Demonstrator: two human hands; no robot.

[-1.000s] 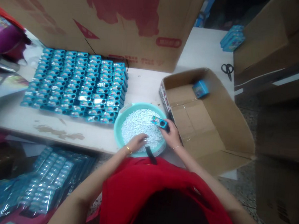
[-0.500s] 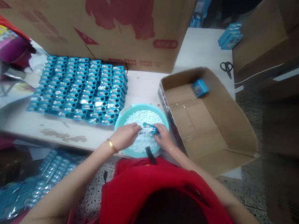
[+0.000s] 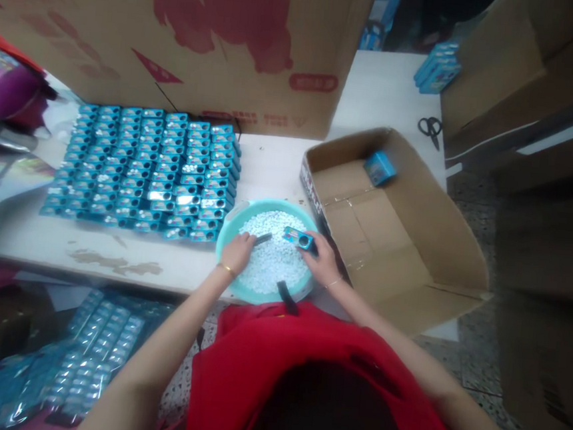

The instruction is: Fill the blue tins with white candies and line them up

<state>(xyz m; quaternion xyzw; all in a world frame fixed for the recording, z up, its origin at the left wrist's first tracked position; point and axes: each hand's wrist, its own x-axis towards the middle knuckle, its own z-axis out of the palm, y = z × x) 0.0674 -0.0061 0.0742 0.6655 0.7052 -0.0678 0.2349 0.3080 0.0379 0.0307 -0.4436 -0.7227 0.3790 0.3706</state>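
I was watching a round turquoise plastic bowl (image 3: 259,297), well filled with small pale pellets (image 3: 266,273), on a white table (image 3: 280,168). Over the bowl's right part, the person's right hand (image 3: 323,262) was closed around one end of a small blue oblong box (image 3: 298,238) with a dark round spot facing up. Over the bowl's left part, the left hand (image 3: 237,253) pinched a short, thin, dark strip (image 3: 263,238) that pointed in over the pellets; I couldn't tell what it was made of. Just left of the bowl stood close-packed rows of similar blue boxes (image 3: 144,172). Right beside the bowl lay a shallow, open brown cardboard tray (image 3: 379,240), with a blue carton (image 3: 381,168) in its far corner. Beyond the bowl rose a large brown cardboard case (image 3: 105,45) with red print, and well off to the bowl's far right lay black-handled scissors (image 3: 430,130).
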